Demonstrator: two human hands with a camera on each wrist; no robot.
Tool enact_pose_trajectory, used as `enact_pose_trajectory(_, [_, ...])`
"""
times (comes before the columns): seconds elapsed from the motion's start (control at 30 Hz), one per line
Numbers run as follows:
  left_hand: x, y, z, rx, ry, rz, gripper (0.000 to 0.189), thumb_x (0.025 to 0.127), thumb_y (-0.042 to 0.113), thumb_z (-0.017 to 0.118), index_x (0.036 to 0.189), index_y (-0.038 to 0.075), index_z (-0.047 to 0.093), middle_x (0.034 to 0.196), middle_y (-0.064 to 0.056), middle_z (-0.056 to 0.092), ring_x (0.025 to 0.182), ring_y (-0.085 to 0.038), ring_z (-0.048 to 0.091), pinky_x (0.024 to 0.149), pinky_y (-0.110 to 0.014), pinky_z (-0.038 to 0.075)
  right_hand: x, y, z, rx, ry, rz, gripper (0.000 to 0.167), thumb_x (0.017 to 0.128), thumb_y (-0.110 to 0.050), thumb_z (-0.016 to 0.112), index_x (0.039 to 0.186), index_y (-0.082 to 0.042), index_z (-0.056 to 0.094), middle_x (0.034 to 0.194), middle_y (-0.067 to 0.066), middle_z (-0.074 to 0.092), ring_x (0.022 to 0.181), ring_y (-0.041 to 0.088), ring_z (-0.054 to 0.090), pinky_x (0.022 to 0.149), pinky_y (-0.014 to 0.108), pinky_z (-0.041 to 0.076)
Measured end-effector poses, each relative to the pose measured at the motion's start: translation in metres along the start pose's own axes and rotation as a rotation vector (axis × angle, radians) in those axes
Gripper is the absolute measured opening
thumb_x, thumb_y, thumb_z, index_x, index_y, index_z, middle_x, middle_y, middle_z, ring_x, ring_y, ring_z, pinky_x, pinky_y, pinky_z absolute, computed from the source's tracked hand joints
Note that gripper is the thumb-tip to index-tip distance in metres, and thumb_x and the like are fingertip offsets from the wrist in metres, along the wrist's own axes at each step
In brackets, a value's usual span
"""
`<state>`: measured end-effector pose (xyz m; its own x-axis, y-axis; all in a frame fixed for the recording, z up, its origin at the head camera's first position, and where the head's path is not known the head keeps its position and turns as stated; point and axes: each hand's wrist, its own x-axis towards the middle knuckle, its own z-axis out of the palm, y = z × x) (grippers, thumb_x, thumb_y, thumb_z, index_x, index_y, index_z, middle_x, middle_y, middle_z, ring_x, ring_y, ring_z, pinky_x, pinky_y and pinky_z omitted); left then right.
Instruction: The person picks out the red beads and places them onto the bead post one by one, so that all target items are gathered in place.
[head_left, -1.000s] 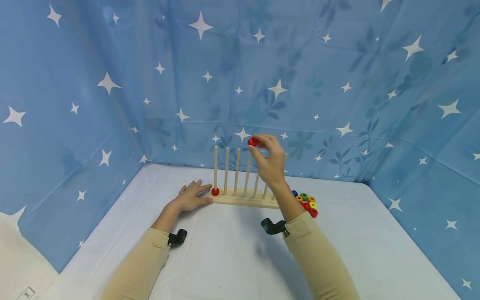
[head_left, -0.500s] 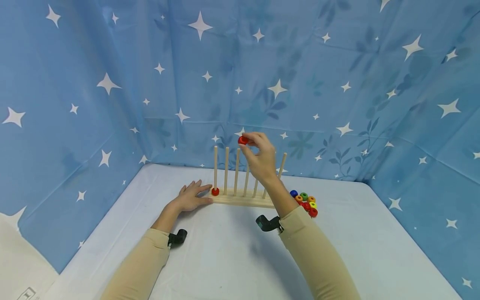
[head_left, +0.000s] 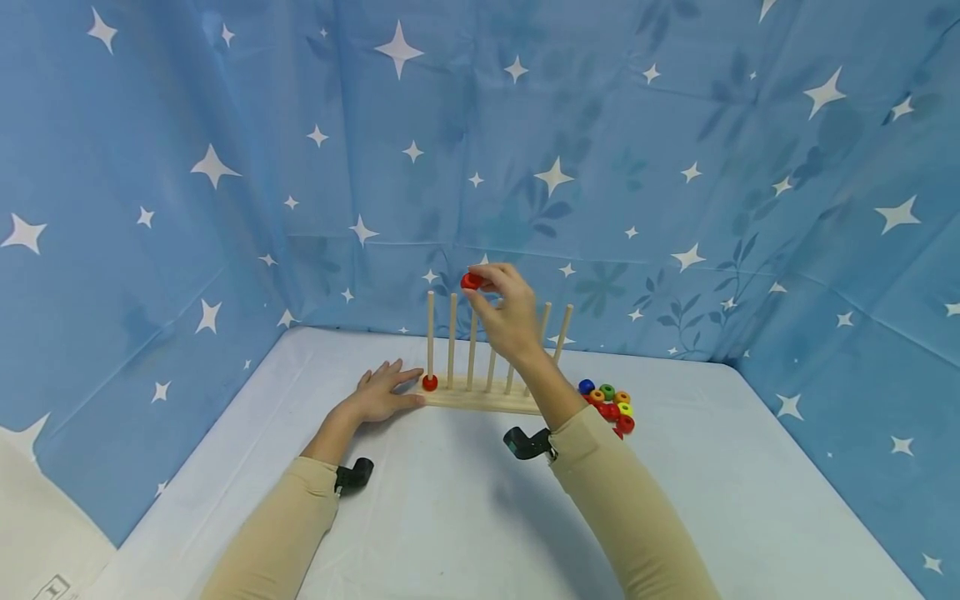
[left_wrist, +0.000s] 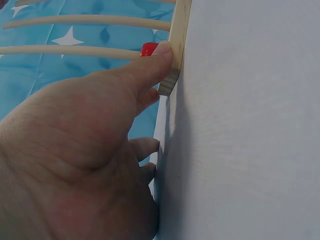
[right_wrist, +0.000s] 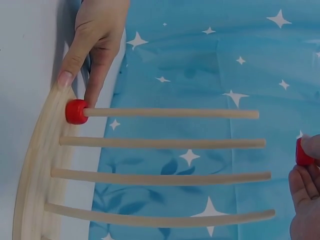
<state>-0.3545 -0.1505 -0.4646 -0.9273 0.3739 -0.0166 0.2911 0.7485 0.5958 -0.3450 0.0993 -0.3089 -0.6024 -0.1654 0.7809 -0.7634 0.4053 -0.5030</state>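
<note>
A wooden peg stand bears a row of upright pegs. One red bead sits at the foot of its leftmost peg. At the stand's left end, my left hand pinches the base between thumb and forefinger, the other fingers spread on the table. My right hand holds another red bead between thumb and fingertips, raised around the height of the peg tops. In the right wrist view this bead is apart from the peg tips. My right hand and forearm hide parts of the pegs and base.
A cluster of red, yellow, orange, green and blue beads lies on the white table, off the stand's right end. A blue curtain with white stars surrounds the table's back and sides.
My right hand has carried its red bead leftward above the pegs, from around the fourth peg to near the third. My left hand has stayed at the stand's end.
</note>
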Motion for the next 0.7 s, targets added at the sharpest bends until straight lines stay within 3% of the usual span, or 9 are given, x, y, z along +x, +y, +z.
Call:
enact_pose_trajectory(0.37, [0.000,-0.005,0.003,-0.028,-0.004,0.007,0.075,0.100,0.054,0.062,0.162,0.018,0.040,0.172,-0.027,0.011,0.160,-0.050,-0.001,0.125,-0.068,-0.006,0.005,-0.008,0.011,-0.022,-0.083,0.030,0.029,0.095,-0.007,0.076,0.123,0.000,0.073,0.118,0.013,0.070,0.104,0.026,0.070,0.093,0.035,0.059])
enact_pose_trajectory(0.7, [0.004,-0.009,0.005,-0.051,-0.010,0.014,0.074,0.100,0.049,0.065,0.162,0.017,0.039,0.173,-0.026,0.009,0.160,-0.049,-0.003,0.125,-0.068,-0.008,0.009,-0.015,0.020,-0.044,-0.154,0.071,0.029,0.095,-0.006,0.075,0.122,0.003,0.073,0.118,0.014,0.071,0.105,0.026,0.073,0.093,0.030,0.060])
